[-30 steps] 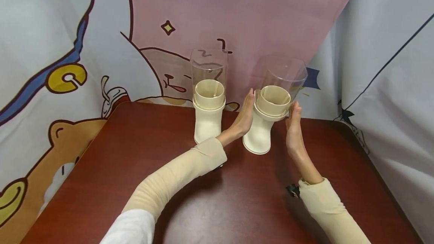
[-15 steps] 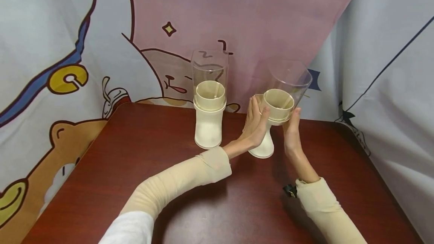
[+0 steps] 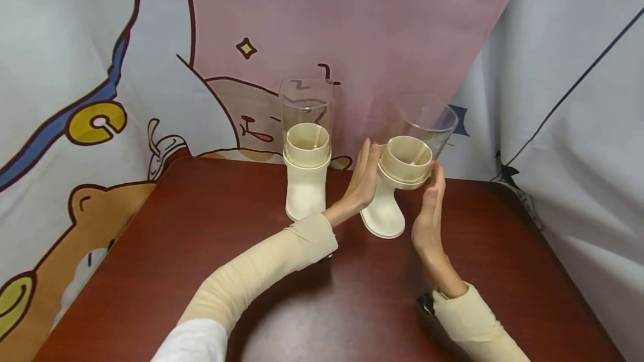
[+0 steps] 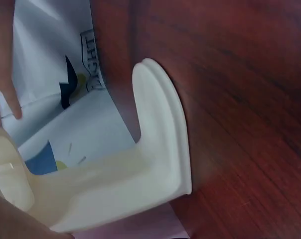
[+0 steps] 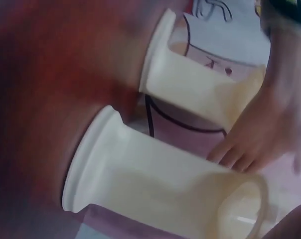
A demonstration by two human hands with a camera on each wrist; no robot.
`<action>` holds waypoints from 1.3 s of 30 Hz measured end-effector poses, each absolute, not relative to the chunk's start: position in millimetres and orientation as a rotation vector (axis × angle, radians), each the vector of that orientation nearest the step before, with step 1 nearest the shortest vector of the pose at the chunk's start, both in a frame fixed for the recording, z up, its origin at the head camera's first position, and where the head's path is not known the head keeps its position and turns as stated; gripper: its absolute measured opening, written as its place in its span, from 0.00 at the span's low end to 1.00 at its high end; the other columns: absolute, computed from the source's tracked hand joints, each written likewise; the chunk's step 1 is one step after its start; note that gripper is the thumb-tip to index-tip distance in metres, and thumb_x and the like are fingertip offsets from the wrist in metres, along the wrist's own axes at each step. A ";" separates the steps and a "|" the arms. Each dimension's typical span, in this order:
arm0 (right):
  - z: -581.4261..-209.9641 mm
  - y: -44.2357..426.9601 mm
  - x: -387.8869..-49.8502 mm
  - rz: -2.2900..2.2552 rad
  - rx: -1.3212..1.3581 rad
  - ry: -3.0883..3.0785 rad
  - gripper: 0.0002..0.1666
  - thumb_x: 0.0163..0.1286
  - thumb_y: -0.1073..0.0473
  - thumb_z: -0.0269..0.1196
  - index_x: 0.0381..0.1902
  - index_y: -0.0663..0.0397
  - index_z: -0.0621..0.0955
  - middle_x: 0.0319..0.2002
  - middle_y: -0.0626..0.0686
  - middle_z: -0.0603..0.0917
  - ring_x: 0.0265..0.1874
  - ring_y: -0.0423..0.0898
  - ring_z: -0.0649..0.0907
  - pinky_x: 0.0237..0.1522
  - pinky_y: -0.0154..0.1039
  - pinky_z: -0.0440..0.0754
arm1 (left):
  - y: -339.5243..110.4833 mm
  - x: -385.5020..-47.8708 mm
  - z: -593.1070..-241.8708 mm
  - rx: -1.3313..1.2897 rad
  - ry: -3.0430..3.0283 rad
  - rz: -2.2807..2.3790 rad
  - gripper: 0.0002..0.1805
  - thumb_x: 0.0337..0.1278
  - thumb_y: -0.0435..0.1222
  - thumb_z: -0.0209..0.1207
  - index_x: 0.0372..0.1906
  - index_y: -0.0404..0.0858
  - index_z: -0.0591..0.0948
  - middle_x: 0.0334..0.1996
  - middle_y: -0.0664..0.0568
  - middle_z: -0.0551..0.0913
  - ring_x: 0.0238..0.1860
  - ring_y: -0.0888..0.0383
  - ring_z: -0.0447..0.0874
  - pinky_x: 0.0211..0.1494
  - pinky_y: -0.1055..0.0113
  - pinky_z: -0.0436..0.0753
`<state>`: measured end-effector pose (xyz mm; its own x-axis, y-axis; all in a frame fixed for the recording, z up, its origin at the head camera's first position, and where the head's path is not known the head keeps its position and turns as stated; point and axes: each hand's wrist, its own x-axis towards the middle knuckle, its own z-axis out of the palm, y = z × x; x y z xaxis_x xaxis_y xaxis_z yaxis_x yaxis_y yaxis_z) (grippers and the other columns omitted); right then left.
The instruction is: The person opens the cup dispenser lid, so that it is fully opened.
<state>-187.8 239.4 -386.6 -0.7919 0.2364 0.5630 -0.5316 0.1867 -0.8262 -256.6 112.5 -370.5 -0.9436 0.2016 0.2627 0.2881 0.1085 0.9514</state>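
Two hands flank the right stand (image 3: 386,214): left hand (image 3: 363,183) at its left side, right hand (image 3: 430,217) at its right. Both extended, fingers mostly straight, palms apart with the stand's upper part between; nothing clamped. Firm contact on either side: can't tell. Stand's foot (image 4: 165,144) is on the table (image 3: 302,306); cup (image 3: 405,171) and clear tube (image 3: 425,119) sit above it. Looks turned relative to the left stand (image 3: 306,190), which is upright just beside the left hand. Printed cloth (image 3: 392,32) behind.

My read: step in hand is adjusting the right stand's position. Next move calls for even two-palm pressure, foot flat, left stand unbumped.
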 end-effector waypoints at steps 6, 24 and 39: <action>-388.6 233.6 -182.9 1.605 0.294 -1.945 0.54 0.74 0.26 0.39 0.80 0.58 0.42 0.81 0.57 0.40 0.80 0.49 0.41 0.78 0.43 0.35 | 107.6 -255.6 -371.2 -0.571 -2.323 -1.982 0.51 0.65 0.73 0.22 0.81 0.41 0.46 0.79 0.46 0.52 0.80 0.52 0.48 0.81 0.55 0.52; -395.3 258.4 -226.4 1.842 0.352 -1.850 0.47 0.69 0.31 0.57 0.78 0.41 0.55 0.72 0.54 0.62 0.71 0.47 0.62 0.71 0.39 0.55 | 106.1 -175.3 -354.4 -0.518 -2.619 -1.877 0.60 0.63 0.54 0.61 0.80 0.41 0.30 0.81 0.49 0.27 0.81 0.49 0.28 0.81 0.46 0.42; -344.9 267.8 -266.7 1.934 0.635 -1.613 0.70 0.50 0.32 0.75 0.76 0.61 0.52 0.74 0.69 0.61 0.73 0.57 0.65 0.74 0.41 0.63 | 82.9 -280.6 -358.3 -0.898 -2.458 -1.865 0.74 0.42 0.48 0.77 0.80 0.53 0.30 0.81 0.54 0.34 0.81 0.54 0.39 0.80 0.51 0.52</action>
